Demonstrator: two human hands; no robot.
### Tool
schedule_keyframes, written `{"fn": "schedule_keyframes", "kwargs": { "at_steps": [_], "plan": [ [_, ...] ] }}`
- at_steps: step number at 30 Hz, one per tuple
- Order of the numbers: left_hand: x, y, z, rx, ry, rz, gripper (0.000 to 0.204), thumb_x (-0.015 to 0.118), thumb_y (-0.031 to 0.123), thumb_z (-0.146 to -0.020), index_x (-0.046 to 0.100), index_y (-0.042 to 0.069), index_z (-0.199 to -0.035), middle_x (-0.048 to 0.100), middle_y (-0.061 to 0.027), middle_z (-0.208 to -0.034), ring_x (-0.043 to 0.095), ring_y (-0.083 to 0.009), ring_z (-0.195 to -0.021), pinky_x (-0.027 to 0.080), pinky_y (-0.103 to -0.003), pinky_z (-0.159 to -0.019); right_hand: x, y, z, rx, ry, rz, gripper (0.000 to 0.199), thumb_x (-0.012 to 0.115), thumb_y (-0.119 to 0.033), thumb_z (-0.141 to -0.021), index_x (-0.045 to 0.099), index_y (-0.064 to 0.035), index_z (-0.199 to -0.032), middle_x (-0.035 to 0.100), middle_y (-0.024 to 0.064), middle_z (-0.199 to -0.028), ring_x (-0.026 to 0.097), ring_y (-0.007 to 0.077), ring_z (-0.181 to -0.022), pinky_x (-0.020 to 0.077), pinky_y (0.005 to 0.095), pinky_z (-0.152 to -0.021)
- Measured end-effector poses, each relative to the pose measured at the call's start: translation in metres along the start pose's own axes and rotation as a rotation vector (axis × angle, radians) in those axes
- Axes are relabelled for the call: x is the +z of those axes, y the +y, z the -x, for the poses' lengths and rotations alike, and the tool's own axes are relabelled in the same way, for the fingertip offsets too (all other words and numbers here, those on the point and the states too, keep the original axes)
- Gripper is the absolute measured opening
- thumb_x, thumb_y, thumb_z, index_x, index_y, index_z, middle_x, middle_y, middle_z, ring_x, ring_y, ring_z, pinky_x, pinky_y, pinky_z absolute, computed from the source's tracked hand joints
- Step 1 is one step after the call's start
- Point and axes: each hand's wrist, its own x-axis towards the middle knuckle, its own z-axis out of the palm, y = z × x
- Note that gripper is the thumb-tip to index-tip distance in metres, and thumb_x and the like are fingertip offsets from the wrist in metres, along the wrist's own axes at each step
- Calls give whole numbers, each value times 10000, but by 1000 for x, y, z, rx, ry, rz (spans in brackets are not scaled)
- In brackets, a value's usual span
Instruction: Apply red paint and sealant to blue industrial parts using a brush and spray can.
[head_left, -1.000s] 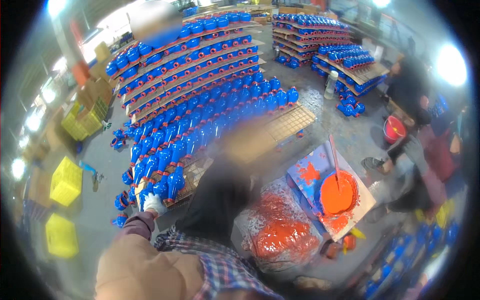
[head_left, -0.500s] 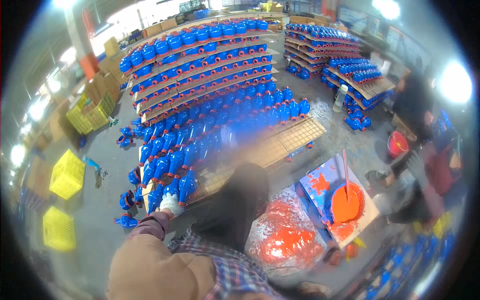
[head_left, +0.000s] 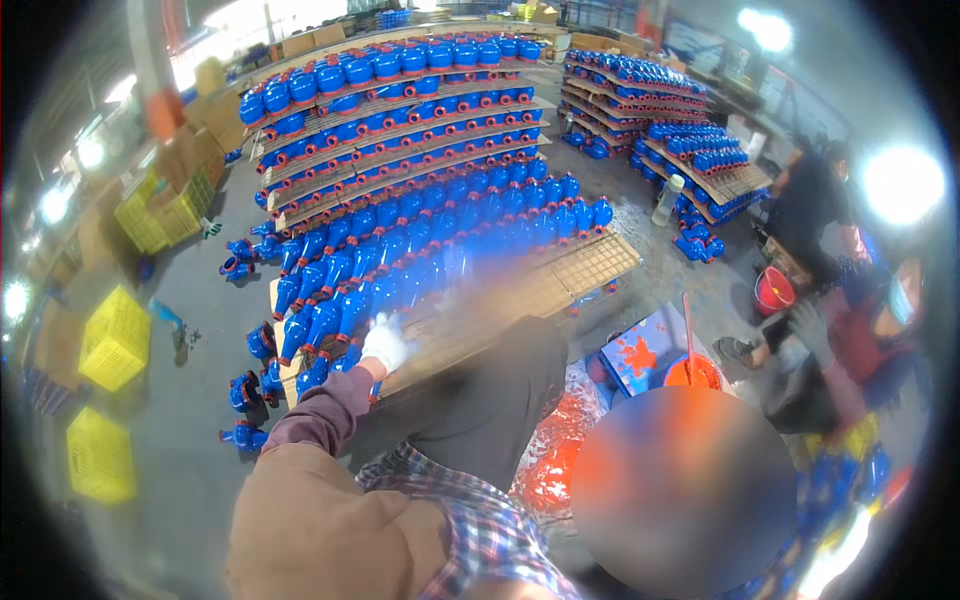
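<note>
Left hand (head_left: 385,343), white-gloved, its fingers curled on a blue cast pump body (head_left: 330,322) in the front row on the wooden pallet (head_left: 560,280); right hand unseen; the casting looks heavy, rigid, best gripped around its narrow neck.

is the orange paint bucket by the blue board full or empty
Not empty: the orange bucket shows orange paint across its open top, with a stick standing in it. How deep the paint goes cannot be told.
</note>
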Motion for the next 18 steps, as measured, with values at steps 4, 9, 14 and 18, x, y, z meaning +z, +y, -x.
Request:
{"fn": "schedule_keyframes", "kwargs": {
  "at_steps": [4,9,14,18],
  "plan": [
    [-49,78,-9,245,233,358,527,800,309,-802,660,59,-1244,608,-189,-1235,565,-377,-1217,469,-453,-1043,-11,-103,-36,186,9,-347,436,732,-206,-884,607,-47,-1270,658,125,-1149,628,285,-965,515,403,-847],
    [-83,191,18,780,183,943,334,775,103,-873,684,35,-1187,650,-67,-1161,640,-167,-1057,511,-308,-916,-26,-206,-82,480,-90,-756,539,749,-187,-861,570,-51,-1350,627,82,-1160,588,211,-990,486,340,-892],
    [-56,278,82,1100,-762,1204,361,576,221,-1018,606,54,-1336,640,-77,-1279,632,-183,-1117,514,-354,-974,-24,-260,-109,314,-297,-963,420,862,-180,-740,605,-70,-1054,653,88,-1019,600,181,-861,498,312,-771],
    [-46,290,129,452,-1970,1760,859,402,690,-975,383,52,-1551,502,-192,-1491,536,-349,-1316,453,-511,-1110,10,-280,-114,593,-317,-1756,417,814,-48,-782,499,-128,-1043,663,131,-1116,625,179,-971,521,260,-766]
  ]
}}
